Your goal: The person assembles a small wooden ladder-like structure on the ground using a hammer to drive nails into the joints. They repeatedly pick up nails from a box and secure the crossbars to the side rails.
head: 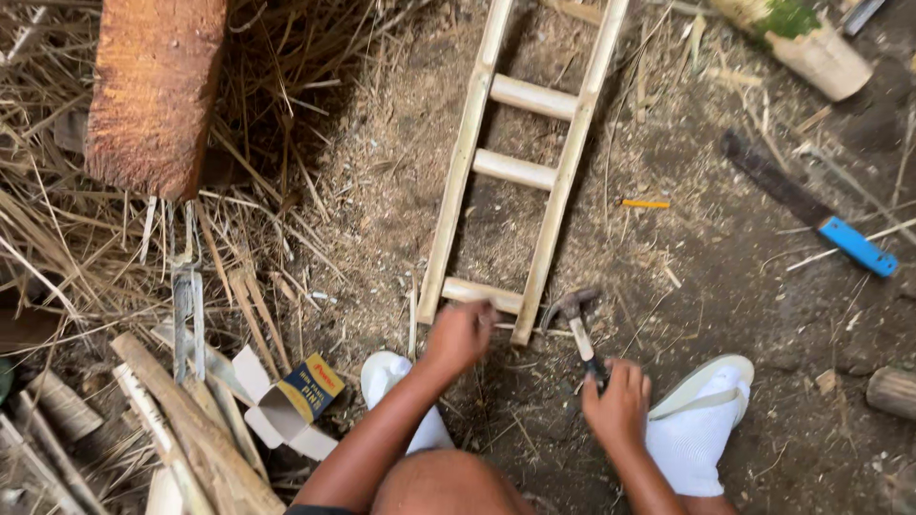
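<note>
A small bamboo ladder frame (520,162) lies on the dirt ground, running from the top middle toward me. My left hand (461,334) rests on its nearest rung, close to the left rail, fingers curled over it. My right hand (618,405) grips the handle of a claw hammer (575,319), whose metal head sits just right of the ladder's near right end. Both my feet in white socks and pale sandals (701,415) flank my hands.
A thick reddish log (153,91) lies over dry straw at the top left. An open small cardboard box (291,405) and split bamboo strips (196,429) sit bottom left. A blue-handled blade (811,215), a yellow pencil (645,203) and a cut bamboo piece (811,48) lie on the right.
</note>
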